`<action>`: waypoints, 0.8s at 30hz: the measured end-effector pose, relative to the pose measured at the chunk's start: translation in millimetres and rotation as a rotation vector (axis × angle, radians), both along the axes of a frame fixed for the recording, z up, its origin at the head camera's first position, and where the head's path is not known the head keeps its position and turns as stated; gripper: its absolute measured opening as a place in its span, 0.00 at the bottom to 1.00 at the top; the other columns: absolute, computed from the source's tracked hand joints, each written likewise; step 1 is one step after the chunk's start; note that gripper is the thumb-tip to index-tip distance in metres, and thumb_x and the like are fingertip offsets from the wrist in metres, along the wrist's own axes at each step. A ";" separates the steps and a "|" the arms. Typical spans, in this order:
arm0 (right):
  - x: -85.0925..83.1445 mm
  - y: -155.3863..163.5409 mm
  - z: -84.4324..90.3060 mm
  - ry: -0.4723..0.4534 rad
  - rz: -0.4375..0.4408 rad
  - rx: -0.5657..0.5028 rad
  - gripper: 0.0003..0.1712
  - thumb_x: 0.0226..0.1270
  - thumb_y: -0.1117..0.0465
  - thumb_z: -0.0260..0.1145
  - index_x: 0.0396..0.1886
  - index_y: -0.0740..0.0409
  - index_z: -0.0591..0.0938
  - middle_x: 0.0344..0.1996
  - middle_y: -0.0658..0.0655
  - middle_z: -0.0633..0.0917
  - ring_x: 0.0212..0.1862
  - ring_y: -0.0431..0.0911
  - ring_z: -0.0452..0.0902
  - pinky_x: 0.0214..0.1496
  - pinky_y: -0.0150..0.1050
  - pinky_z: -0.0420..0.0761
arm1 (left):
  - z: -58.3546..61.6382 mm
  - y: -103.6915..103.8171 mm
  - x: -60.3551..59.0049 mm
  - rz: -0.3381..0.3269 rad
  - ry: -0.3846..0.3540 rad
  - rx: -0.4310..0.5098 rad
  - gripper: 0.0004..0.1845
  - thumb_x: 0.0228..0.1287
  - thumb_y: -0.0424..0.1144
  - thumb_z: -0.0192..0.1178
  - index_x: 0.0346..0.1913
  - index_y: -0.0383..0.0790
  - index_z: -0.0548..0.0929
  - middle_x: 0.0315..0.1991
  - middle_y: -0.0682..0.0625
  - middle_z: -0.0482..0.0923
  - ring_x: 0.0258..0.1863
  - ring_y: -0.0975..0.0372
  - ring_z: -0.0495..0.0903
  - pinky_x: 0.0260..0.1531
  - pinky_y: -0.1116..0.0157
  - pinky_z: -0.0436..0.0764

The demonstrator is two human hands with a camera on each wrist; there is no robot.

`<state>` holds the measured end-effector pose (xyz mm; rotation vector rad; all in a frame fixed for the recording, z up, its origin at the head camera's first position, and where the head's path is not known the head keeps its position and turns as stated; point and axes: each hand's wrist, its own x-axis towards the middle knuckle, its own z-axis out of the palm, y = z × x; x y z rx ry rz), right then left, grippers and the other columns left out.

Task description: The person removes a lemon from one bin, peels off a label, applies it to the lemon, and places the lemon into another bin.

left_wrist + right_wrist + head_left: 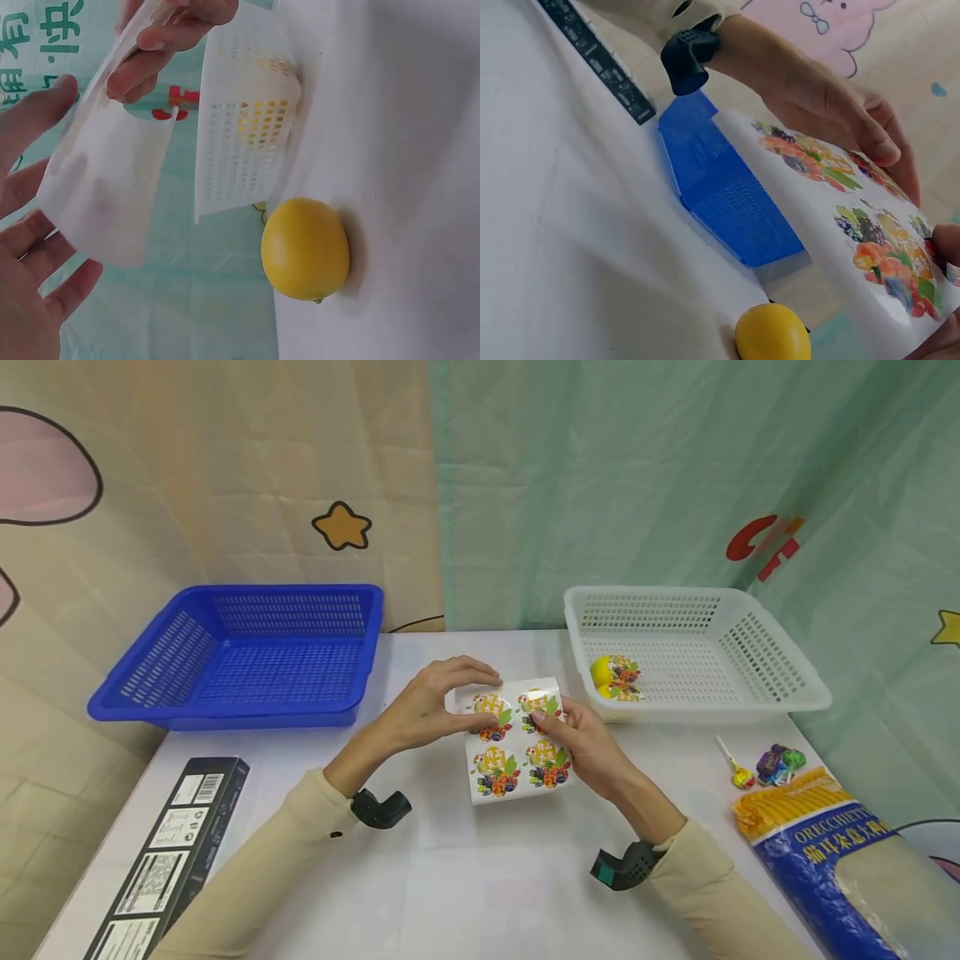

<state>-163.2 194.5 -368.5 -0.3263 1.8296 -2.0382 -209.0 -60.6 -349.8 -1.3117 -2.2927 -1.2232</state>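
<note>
A white sticker sheet [517, 745] with four fruit stickers is held up over the table's middle by both hands. My left hand [487, 698] grips its upper left corner, thumb on the front and fingers curled over the top. My right hand [543, 723] pinches the sheet at its upper right sticker, thumb on the front. The left wrist view shows the sheet's blank back [112, 187]. Under the sheet a bare yellow lemon [305, 249] lies on the table [450, 877]; the head view hides it. Another lemon [613, 677], with a fruit sticker on it, lies in the white basket [780, 693].
A blue basket [247, 652] stands at the back left. A long black box [172, 852] lies at the front left edge. Two lollipops [761, 767] and a blue-and-yellow pasta bag [825, 852] lie at the right. Curtains hang close behind the table.
</note>
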 end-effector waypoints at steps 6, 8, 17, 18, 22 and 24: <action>1.7 -2.6 0.2 0.010 -0.007 -0.035 0.22 0.78 0.58 0.54 0.64 0.66 0.67 0.46 0.54 0.87 0.47 0.47 0.85 0.48 0.45 0.84 | -0.1 0.3 0.5 -0.004 -0.012 0.014 0.22 0.49 0.41 0.78 0.48 0.39 0.87 0.45 0.53 0.84 0.47 0.62 0.79 0.50 0.57 0.74; 1.7 -2.9 -0.3 0.014 -0.013 -0.037 0.22 0.78 0.58 0.54 0.64 0.66 0.67 0.46 0.54 0.87 0.47 0.47 0.85 0.49 0.45 0.84 | -0.3 0.9 0.6 -0.008 0.007 0.026 0.21 0.50 0.40 0.77 0.48 0.39 0.87 0.44 0.53 0.85 0.45 0.63 0.80 0.49 0.58 0.74; 1.8 -3.4 -1.7 0.011 -0.030 -0.016 0.24 0.78 0.58 0.54 0.65 0.68 0.66 0.45 0.55 0.87 0.45 0.48 0.86 0.47 0.45 0.84 | 0.4 1.4 1.4 0.010 0.139 0.017 0.17 0.51 0.41 0.76 0.45 0.41 0.88 0.42 0.53 0.86 0.44 0.62 0.81 0.53 0.58 0.73; 1.9 -3.6 -2.0 0.010 -0.034 -0.012 0.23 0.78 0.58 0.55 0.65 0.68 0.67 0.45 0.55 0.87 0.45 0.48 0.86 0.46 0.44 0.84 | 0.5 1.3 1.4 0.009 0.148 0.021 0.16 0.52 0.40 0.76 0.44 0.41 0.88 0.42 0.53 0.86 0.45 0.61 0.81 0.53 0.57 0.73; 2.5 -4.7 -3.5 0.005 -0.051 -0.006 0.23 0.78 0.58 0.55 0.65 0.67 0.67 0.45 0.54 0.87 0.45 0.47 0.86 0.45 0.43 0.85 | -0.6 2.0 0.1 -0.010 0.174 0.074 0.10 0.54 0.34 0.74 0.40 0.40 0.89 0.43 0.49 0.84 0.46 0.59 0.81 0.52 0.56 0.74; 2.5 -5.3 -4.6 0.002 -0.062 -0.006 0.23 0.78 0.58 0.55 0.65 0.66 0.67 0.45 0.54 0.87 0.45 0.47 0.86 0.45 0.43 0.85 | -0.8 2.9 -0.7 -0.009 0.172 0.109 0.08 0.54 0.32 0.74 0.37 0.40 0.89 0.42 0.48 0.83 0.46 0.58 0.80 0.50 0.57 0.75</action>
